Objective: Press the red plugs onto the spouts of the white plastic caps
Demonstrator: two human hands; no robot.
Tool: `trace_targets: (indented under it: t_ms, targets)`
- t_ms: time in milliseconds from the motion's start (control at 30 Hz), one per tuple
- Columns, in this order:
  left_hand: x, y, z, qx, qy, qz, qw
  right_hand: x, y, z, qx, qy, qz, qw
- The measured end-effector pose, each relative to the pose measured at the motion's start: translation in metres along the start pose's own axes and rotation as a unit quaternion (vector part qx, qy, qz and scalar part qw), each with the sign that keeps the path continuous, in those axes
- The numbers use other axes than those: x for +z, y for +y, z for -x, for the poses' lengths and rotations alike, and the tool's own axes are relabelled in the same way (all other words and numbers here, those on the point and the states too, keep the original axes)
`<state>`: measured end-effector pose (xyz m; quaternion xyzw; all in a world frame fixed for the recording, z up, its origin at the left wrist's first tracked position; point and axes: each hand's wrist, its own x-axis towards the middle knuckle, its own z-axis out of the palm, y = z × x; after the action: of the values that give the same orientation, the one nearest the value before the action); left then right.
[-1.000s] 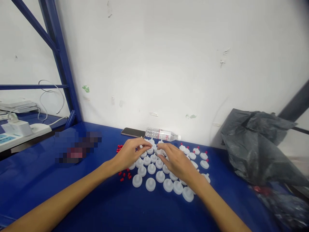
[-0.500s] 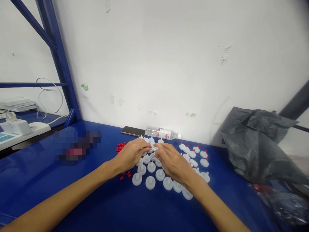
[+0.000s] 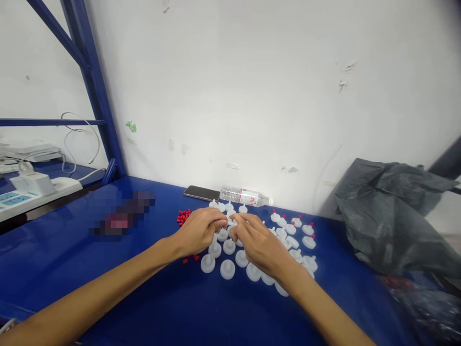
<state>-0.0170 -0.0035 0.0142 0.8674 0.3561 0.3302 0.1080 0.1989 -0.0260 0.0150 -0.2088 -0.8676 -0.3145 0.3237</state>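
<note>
My left hand (image 3: 202, 231) is closed in a pinch, its fingertips almost meeting those of my right hand. A small red cap showed at the left fingertips a moment ago; the fingers hide it now. Curled fingers close my right hand (image 3: 257, 240) on a white spouted lid, mostly hidden behind them. Several white spouted lids (image 3: 227, 269) stand on the blue table (image 3: 151, 293) around and under both hands. At the right, several lids (image 3: 309, 241) carry red caps on their spouts. Loose red caps (image 3: 183, 216) lie in a pile left of my left hand.
A phone (image 3: 201, 193) and a clear plastic bottle (image 3: 247, 196) lie along the wall. On the right sits a dark plastic bag (image 3: 385, 216). A power strip (image 3: 43, 194) with cables is at the left, beside the blue frame post (image 3: 95, 86). One item on the table is pixelated.
The view has shifted slightly, moving the scene right. Both hands stay close together over the lids; the red cap at the left fingertips has gone out of sight.
</note>
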Motion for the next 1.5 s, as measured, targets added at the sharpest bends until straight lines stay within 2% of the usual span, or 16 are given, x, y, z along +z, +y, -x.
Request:
trace_targets:
  t_ms: [133, 233, 333, 400, 467, 533, 667, 867, 1067, 1300, 1500]
  targets:
    - [-0.001, 0.003, -0.003, -0.012, -0.004, 0.001, 1.0, 0.001, 0.002, -0.002, 0.006, -0.023, -0.019, 1.0]
    - [-0.008, 0.005, -0.007, -0.017, 0.016, -0.02, 1.0, -0.002, 0.011, -0.004, 0.044, -0.063, -0.063, 0.995]
    - [-0.019, -0.002, -0.011, -0.047, 0.058, -0.101, 0.992, -0.006, 0.024, -0.001, 0.139, -0.115, -0.11, 0.977]
    - [-0.027, -0.014, -0.011, -0.108, 0.072, -0.181, 0.975, -0.008, 0.035, 0.006, 0.221, -0.141, -0.125, 0.957]
    - [-0.032, -0.029, -0.01, -0.186, 0.055, -0.238, 0.952, -0.007, 0.046, 0.017, 0.292, -0.161, -0.127, 0.934]
    - [-0.034, -0.045, -0.009, -0.216, 0.031, -0.245, 0.945, -0.004, 0.057, 0.027, 0.329, -0.183, -0.117, 0.919]
    - [-0.032, -0.062, -0.008, -0.209, -0.003, -0.219, 0.953, 0.003, 0.071, 0.043, 0.332, -0.23, -0.103, 0.909]
    - [-0.024, -0.067, -0.007, -0.165, -0.019, -0.195, 0.967, 0.005, 0.081, 0.053, 0.327, -0.262, -0.099, 0.903]
    - [-0.015, -0.079, -0.004, -0.135, -0.012, -0.165, 0.977, -0.005, 0.086, 0.048, 0.33, -0.254, -0.081, 0.906]
    - [-0.013, -0.081, -0.004, -0.126, -0.034, -0.151, 0.98, -0.003, 0.083, 0.048, 0.316, -0.267, -0.098, 0.905]
    - [-0.015, -0.079, -0.003, -0.133, -0.035, -0.144, 0.98, -0.015, 0.083, 0.04, 0.362, -0.221, -0.116, 0.898]
